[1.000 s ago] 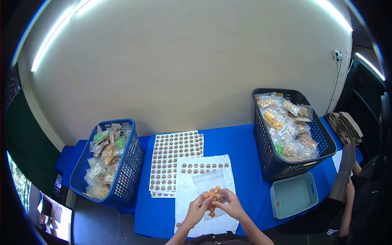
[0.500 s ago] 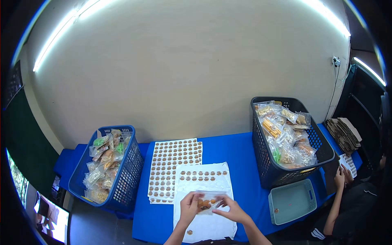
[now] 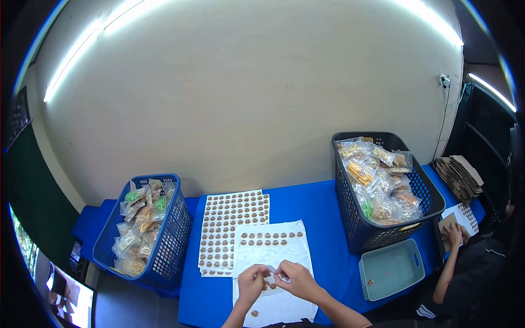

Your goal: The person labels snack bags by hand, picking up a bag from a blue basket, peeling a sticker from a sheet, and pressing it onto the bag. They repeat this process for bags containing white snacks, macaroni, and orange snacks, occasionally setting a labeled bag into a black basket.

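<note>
A small clear plastic bag [image 3: 267, 285] with orange-brown pieces in it is held between my two hands, above a white sheet [image 3: 283, 307]. My left hand [image 3: 252, 283] grips its left side with closed fingers. At its top right edge my right hand [image 3: 295, 280] pinches the plastic, covering much of the bag. Round brown stickers [image 3: 272, 238] stand in two rows on the upper part of the white sheet, and a single sticker [image 3: 255, 314] lies near its lower left. Sheets full of the same stickers [image 3: 224, 224] lie beside it on the left.
A blue basket [image 3: 174, 235] of packed bags stands at left, and a dark basket [image 3: 377, 235] of packed bags at right. Before the latter sits a grey-green tray [image 3: 391, 270]. At far right, a co-worker's hands [image 3: 453, 235] hold something brown beside a sticker sheet [image 3: 466, 217] and stacked cardboard [image 3: 458, 177].
My hands have come closer together, and my right hand has moved left onto the bag's top edge. The co-worker's hands now hold a brown piece.
</note>
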Action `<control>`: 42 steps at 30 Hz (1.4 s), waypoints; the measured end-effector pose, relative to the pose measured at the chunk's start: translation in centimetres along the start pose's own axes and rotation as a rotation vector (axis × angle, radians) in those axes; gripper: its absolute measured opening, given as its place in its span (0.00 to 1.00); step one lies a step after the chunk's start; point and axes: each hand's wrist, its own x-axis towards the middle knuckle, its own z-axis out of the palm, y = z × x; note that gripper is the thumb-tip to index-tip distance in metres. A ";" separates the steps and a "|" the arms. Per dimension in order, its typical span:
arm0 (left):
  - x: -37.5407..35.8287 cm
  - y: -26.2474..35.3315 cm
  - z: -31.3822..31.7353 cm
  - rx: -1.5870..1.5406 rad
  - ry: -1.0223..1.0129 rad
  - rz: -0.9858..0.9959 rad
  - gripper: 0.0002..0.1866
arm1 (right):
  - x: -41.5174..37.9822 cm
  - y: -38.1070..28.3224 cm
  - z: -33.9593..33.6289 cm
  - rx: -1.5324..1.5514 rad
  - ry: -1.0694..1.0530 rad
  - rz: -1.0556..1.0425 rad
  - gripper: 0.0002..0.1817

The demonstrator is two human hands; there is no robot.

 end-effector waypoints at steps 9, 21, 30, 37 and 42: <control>1.1 0.4 -2.5 0.099 0.227 0.217 0.13 | -0.6 -0.7 0.9 0.101 -0.067 0.040 0.08; -0.7 1.1 0.8 0.505 -0.018 0.557 0.17 | -2.3 3.6 2.4 0.652 0.200 0.438 0.08; 0.6 0.0 0.6 0.180 0.073 0.290 0.06 | -0.5 -0.7 0.7 -0.191 0.438 0.086 0.14; 0.9 0.0 0.1 0.145 0.065 0.179 0.05 | 0.3 0.6 0.6 -0.314 0.161 -0.071 0.08; 1.4 0.7 -1.0 0.105 0.138 0.138 0.05 | 0.6 -0.4 1.8 -0.144 0.219 -0.058 0.07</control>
